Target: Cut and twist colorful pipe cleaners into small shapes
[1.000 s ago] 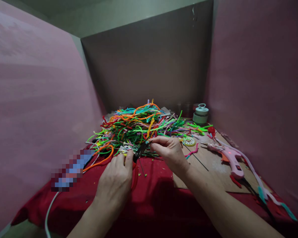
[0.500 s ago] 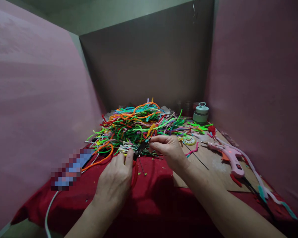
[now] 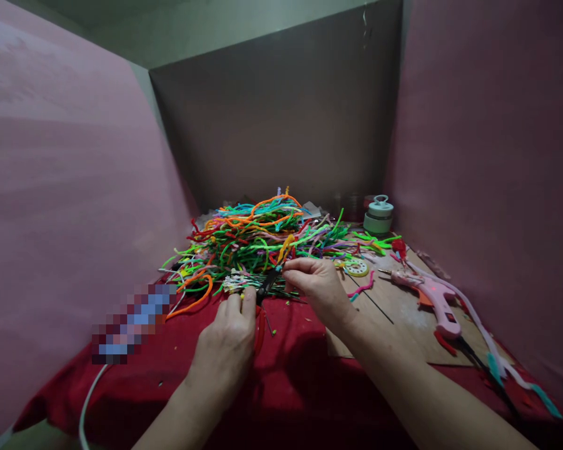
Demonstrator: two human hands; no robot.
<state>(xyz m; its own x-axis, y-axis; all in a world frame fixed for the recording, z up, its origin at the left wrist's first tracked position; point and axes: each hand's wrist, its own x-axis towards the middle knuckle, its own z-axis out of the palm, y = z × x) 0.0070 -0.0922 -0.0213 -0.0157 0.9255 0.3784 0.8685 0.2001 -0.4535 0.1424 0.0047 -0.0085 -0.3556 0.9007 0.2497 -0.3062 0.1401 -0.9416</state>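
My left hand (image 3: 228, 347) is closed around the red handles of small black cutting pliers (image 3: 265, 286), whose jaws point up and to the right. My right hand (image 3: 316, 289) pinches something thin right at the jaw tips, too small to name. Both hands work over a red cloth (image 3: 281, 375), at the near edge of a big tangled heap of coloured pipe cleaners (image 3: 258, 240). A small bundle of pale and green stems (image 3: 238, 282) lies just beyond my left thumb.
A pink glue gun (image 3: 431, 299) lies on a brown board (image 3: 403, 312) to the right, with a yellow-green disc (image 3: 356, 268) and stacked tape rolls (image 3: 379, 215) behind. Pink walls stand on both sides, a grey panel at the back. A white cable (image 3: 88, 403) hangs front left.
My left hand has shifted slightly right and forward with the pliers. My right hand stays pinched at the jaws.
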